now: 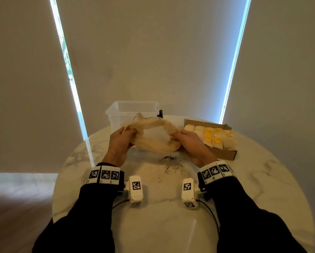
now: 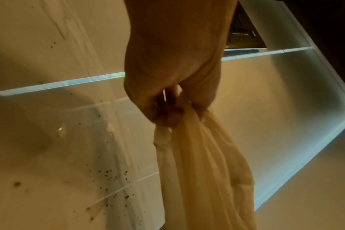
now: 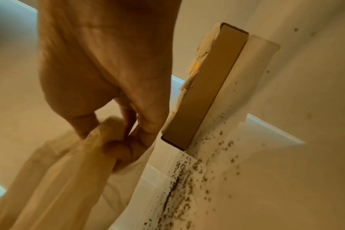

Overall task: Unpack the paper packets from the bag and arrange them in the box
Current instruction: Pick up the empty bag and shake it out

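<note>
Left hand and right hand each clench the limp mesh bag; best stretched wide, checking for leftover packets.

Marble round table, drawn beige blinds

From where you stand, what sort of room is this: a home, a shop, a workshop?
Probably a room in a home, though I can't be sure: a round marble-patterned table stands before tall windows covered by beige roller blinds, with wood-look flooring beside it.
</note>
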Motion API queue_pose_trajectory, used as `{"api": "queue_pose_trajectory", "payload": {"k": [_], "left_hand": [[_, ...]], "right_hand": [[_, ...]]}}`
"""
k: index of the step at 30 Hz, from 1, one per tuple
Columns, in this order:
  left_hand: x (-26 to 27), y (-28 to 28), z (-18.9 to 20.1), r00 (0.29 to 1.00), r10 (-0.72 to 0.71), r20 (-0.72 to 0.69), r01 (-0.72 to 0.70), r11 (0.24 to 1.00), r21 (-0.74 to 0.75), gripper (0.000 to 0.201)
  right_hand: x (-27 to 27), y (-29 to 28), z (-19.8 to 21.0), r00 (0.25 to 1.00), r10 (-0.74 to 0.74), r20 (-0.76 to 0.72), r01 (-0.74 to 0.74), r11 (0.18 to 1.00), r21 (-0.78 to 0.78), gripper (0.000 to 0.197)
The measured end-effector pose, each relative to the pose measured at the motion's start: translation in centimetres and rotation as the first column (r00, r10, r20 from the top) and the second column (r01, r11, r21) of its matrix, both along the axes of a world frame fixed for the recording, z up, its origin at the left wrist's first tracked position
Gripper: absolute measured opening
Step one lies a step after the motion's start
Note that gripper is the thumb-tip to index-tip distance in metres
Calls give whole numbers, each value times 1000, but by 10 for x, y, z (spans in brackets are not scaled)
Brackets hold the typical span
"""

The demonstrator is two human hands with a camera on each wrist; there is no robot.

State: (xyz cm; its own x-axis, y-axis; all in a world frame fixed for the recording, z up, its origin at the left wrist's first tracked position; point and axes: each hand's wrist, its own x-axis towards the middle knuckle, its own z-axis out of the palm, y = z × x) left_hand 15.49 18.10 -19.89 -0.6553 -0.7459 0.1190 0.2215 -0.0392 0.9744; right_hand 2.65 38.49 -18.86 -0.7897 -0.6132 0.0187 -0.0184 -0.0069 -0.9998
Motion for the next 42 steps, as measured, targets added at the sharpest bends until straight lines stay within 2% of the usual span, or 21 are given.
{"api": "queue_pose_trajectory", "payload": {"k": [2,4,5,8,11,14,18,21,23,26,28,30,31,33,35,37,40,42], "left_hand": [[3,2,6,982,-168,-86,179,973,144,29],[6,0,8,965,-198,-173,239,934,264,32],[7,-2,8,965,-178,-192,227,934,275,33],[9,-4,8,972,-73,-223,109,983,151,24],[9,-7,8,972,51,-231,-35,997,72,15],[10,-11,3,971,156,-182,-161,987,-14,18],[6,-9,-1,959,278,-62,-284,947,-151,14],[3,-10,0,944,331,-7,-322,914,-248,17],[3,-7,2,958,286,38,-262,917,-300,17],[8,6,7,992,75,99,-39,945,-323,5],[12,13,13,990,-113,84,128,972,-197,13],[15,15,16,968,-250,-2,250,968,-22,23],[15,14,18,970,-242,-18,242,970,3,26],[16,11,17,994,-113,7,113,991,-69,25],[16,5,14,1000,4,-10,-5,988,-151,16],[18,-2,11,998,43,-34,-49,982,-182,11],[19,-10,8,993,110,-46,-118,966,-230,20],[20,-11,7,982,183,-48,-189,947,-260,20]], "right_hand": [[1,3,2,971,158,179,-129,978,-162,30],[0,8,5,935,239,261,-171,950,-260,33],[-1,11,5,933,251,258,-183,948,-262,32],[-2,17,6,964,201,177,-169,969,-180,28],[-2,20,6,1000,10,17,-9,997,-76,24],[-2,17,3,987,-138,-87,134,990,-50,17],[-3,10,-2,967,-128,-219,141,989,47,13],[2,5,-4,948,-112,-297,146,985,94,9],[6,1,-4,920,-155,-360,209,971,116,9],[4,1,-4,894,-285,-345,321,946,49,8],[2,4,-4,899,-325,-293,337,941,-7,9],[2,6,-5,922,-310,-232,309,950,-42,12],[4,6,-4,940,-287,-185,282,958,-49,11],[4,6,-1,977,-201,-76,196,978,-66,12],[3,9,6,991,-82,110,101,978,-182,16],[2,16,13,969,47,242,30,952,-305,17],[-2,27,14,992,69,101,-45,973,-225,24],[-3,28,12,1000,14,-6,-15,990,-142,24]]}}
